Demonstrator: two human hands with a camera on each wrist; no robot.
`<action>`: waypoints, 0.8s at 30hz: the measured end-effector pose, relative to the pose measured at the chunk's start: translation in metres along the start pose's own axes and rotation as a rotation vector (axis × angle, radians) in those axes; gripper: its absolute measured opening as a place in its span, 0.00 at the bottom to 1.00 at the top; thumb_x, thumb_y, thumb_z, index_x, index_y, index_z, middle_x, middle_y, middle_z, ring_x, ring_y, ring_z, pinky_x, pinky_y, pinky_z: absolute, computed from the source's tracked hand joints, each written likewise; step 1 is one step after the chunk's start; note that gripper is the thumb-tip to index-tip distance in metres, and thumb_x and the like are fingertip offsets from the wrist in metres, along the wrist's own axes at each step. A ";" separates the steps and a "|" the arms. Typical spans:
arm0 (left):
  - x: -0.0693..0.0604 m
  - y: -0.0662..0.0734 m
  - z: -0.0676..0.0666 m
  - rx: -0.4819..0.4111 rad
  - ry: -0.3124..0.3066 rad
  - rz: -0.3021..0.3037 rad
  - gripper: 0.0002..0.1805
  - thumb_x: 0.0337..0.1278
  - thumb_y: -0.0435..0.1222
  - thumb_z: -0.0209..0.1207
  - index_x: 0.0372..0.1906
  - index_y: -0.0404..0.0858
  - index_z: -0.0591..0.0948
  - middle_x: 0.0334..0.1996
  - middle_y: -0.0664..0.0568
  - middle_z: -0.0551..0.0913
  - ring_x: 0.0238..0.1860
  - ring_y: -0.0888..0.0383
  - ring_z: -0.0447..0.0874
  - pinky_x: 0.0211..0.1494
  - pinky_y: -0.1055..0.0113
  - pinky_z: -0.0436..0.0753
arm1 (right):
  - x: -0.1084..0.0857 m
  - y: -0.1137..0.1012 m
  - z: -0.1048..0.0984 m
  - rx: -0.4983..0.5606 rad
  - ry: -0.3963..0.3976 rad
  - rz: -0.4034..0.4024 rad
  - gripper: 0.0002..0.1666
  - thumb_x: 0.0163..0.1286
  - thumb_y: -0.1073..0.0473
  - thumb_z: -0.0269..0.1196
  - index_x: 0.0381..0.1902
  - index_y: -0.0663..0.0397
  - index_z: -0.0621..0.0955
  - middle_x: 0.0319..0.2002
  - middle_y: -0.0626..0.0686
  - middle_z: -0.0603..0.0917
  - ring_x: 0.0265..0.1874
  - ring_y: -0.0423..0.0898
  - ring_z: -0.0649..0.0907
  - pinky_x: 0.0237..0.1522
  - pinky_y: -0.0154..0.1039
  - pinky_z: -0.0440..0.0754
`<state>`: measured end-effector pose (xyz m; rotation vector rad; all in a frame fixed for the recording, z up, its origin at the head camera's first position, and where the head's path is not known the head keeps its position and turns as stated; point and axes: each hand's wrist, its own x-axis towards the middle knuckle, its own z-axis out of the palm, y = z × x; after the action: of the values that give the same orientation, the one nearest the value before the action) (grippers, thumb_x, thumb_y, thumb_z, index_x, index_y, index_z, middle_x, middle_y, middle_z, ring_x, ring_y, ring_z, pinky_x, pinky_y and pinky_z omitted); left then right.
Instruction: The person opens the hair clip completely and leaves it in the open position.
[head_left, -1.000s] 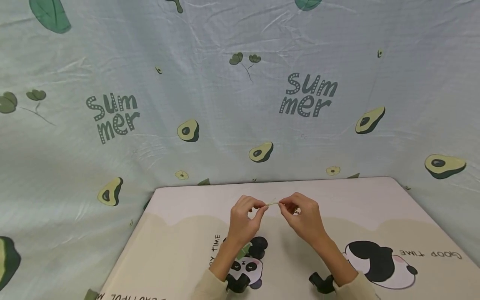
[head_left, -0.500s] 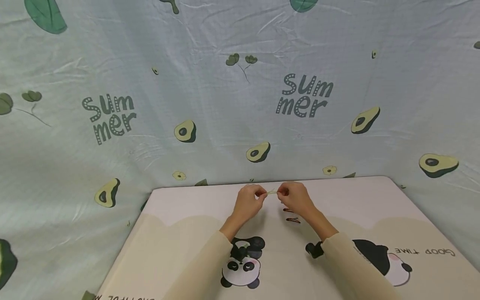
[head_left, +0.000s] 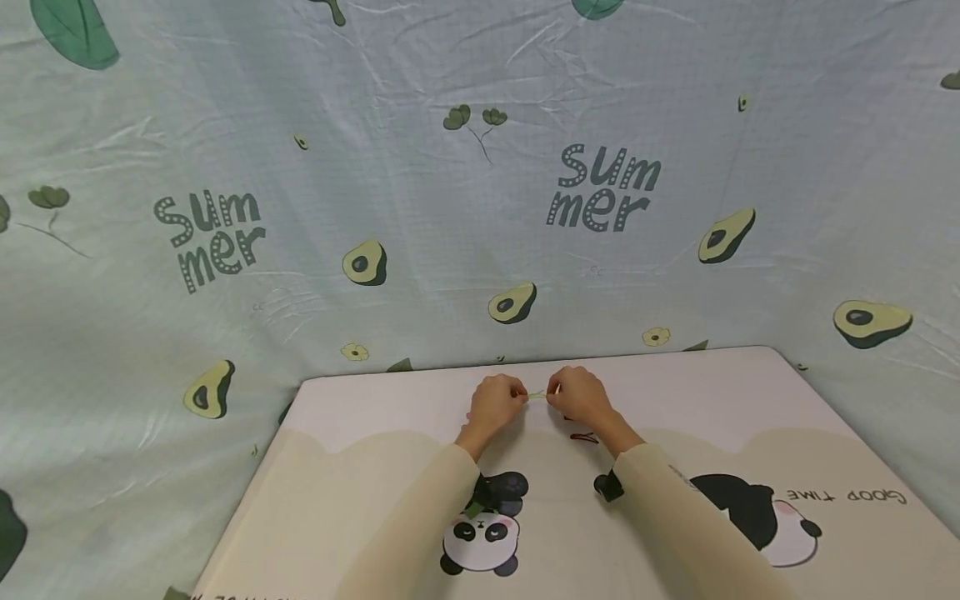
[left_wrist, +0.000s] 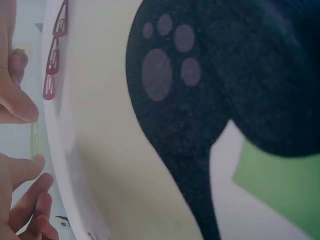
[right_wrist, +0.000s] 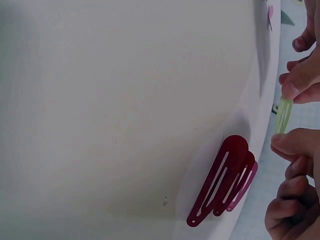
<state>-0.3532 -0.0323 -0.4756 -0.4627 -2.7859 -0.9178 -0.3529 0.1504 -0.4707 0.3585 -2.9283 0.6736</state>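
A light green snap hair clip (right_wrist: 284,115) is stretched between my two hands above the far part of the table. My left hand (head_left: 492,403) pinches one end with thumb and fingertips. The other end is pinched by my right hand (head_left: 580,397). In the right wrist view the clip's slotted body shows between the two thumbs. Several dark red and pinkish snap hair clips (right_wrist: 218,182) lie in a row on the table by my right hand; in the head view the right wrist partly covers them.
The tabletop (head_left: 360,483) has a cream cover with printed pandas (head_left: 482,540) and lettering. Its far edge meets a hanging pale cloth (head_left: 435,208) printed with avocados and words.
Both hands have moved forward toward the table's far edge, then dipped slightly, still pinching the green hair clip. Red hair clips have come into sight beside the right wrist.
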 end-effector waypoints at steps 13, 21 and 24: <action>0.004 -0.002 0.012 0.108 -0.017 -0.074 0.06 0.60 0.35 0.67 0.30 0.43 0.92 0.31 0.53 0.91 0.32 0.56 0.81 0.37 0.60 0.81 | 0.002 -0.001 0.010 -0.081 -0.048 0.033 0.05 0.64 0.62 0.68 0.31 0.49 0.91 0.36 0.52 0.91 0.28 0.46 0.83 0.30 0.46 0.82; 0.005 -0.003 0.011 0.119 -0.032 -0.075 0.04 0.58 0.37 0.70 0.32 0.42 0.92 0.31 0.53 0.91 0.34 0.54 0.84 0.38 0.58 0.81 | 0.002 -0.001 0.011 -0.098 -0.064 0.039 0.04 0.62 0.60 0.69 0.30 0.49 0.91 0.36 0.51 0.90 0.27 0.45 0.82 0.30 0.45 0.82; 0.005 -0.005 0.007 0.124 -0.032 -0.065 0.06 0.56 0.39 0.71 0.36 0.41 0.92 0.32 0.52 0.91 0.35 0.53 0.86 0.39 0.58 0.82 | 0.002 -0.004 0.004 -0.097 -0.067 0.039 0.03 0.63 0.59 0.70 0.32 0.50 0.90 0.35 0.51 0.90 0.27 0.46 0.82 0.30 0.45 0.82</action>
<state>-0.3600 -0.0309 -0.4826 -0.3728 -2.8811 -0.7506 -0.3542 0.1452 -0.4721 0.3206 -3.0256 0.5311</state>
